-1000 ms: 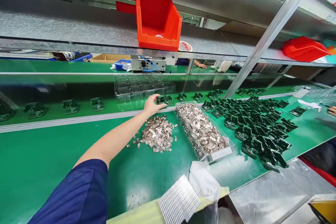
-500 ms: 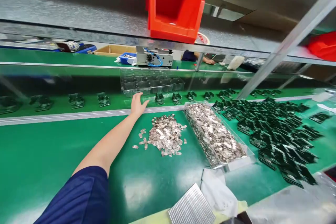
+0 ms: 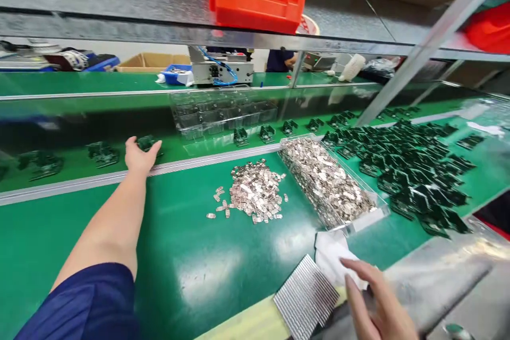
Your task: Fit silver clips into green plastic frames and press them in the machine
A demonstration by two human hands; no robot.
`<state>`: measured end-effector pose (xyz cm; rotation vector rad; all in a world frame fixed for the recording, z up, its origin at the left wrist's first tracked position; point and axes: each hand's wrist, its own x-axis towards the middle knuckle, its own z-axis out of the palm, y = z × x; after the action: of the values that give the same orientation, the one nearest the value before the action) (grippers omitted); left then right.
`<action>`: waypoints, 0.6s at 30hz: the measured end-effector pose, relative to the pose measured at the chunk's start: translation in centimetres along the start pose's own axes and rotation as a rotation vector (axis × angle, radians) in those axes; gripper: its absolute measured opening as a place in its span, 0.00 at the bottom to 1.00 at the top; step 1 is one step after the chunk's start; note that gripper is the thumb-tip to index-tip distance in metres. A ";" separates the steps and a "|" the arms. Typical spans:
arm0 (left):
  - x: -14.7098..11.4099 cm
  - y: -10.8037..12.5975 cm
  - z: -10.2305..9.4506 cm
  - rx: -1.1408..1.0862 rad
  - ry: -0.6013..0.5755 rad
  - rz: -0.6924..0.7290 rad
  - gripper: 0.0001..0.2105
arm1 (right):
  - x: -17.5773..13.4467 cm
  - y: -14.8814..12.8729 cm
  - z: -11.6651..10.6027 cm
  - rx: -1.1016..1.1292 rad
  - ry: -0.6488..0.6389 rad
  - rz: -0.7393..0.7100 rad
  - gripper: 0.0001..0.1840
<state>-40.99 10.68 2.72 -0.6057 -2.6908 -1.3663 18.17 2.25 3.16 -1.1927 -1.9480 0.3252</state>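
Observation:
On the belt beyond the metal strip, my left hand [image 3: 140, 159] reaches around a small green circuit board [image 3: 146, 143]. Its thumb and fingers are apart on either side of the board, and a firm grip on it does not show. My right hand [image 3: 378, 303] is at the lower right, fingers apart and holding nothing. It hovers beside a ridged silvery block [image 3: 306, 295] and a white cloth [image 3: 332, 255]. A loose pile of small metal pieces [image 3: 257, 191] lies mid-table. More of them fill a clear plastic tray [image 3: 388, 211].
Many green boards [image 3: 414, 170] are heaped on the right. Others stand in a row along the belt [image 3: 191, 154]. A clear blister tray [image 3: 223, 114] is behind it. Overhead is a shelf with a red bin [image 3: 255, 5]; a slanted metal post [image 3: 414, 58] crosses the right side.
My left hand has moved left along the belt, from below the clear blister tray to a circuit board. My right hand has come into view at the lower right. The view has shifted slightly.

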 end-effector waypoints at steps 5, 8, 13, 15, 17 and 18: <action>-7.2 -0.8 -2.0 -0.011 0.023 0.044 0.38 | 6.6 -1.6 5.5 -0.062 -0.294 -0.040 0.12; -14.3 -2.7 -5.0 -0.024 -0.149 0.165 0.34 | 11.0 -1.6 8.8 -0.369 -0.445 -0.054 0.18; -22.7 -5.4 -10.1 0.012 -0.406 0.208 0.41 | 13.3 -1.0 10.8 -0.512 -0.567 -0.122 0.17; -24.0 -5.9 -11.4 0.005 -0.480 0.255 0.45 | 12.3 -0.8 9.9 -0.536 -0.625 -0.159 0.17; -24.4 -5.9 -12.2 0.010 -0.540 0.292 0.49 | 10.7 -0.6 8.5 -0.546 -0.677 -0.190 0.17; -24.4 -5.8 -12.5 0.042 -0.566 0.290 0.50 | 9.9 -0.6 7.7 -0.547 -0.703 -0.202 0.16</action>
<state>-22.16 -9.90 0.20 -1.5062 -2.8457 -1.1939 9.79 11.63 3.59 -1.3029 -2.8799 0.1036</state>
